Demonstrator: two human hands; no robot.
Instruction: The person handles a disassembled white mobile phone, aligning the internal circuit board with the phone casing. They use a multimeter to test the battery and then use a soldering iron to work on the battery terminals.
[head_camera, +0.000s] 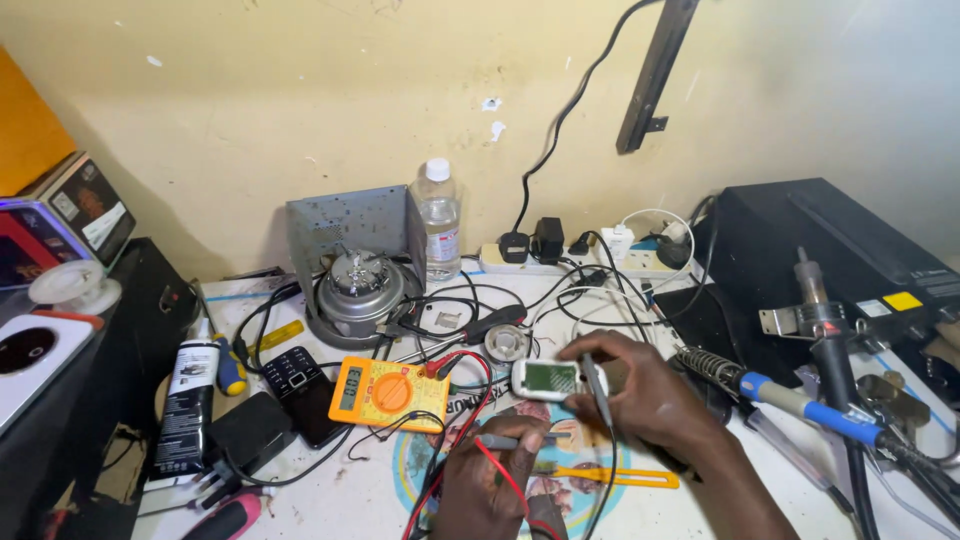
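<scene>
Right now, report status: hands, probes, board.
Left hand holds red-lead probe. Right hand holds second probe on small white board. Tangled wires crowd the yellow multimeter.

Both forearms are reaching in from 6 o'clock, the left hand (492, 483) and right hand (640, 392) each pinching with curled fingers.

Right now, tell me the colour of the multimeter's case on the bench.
The multimeter has a yellow-orange case with an orange dial; the head view shows it.
</scene>
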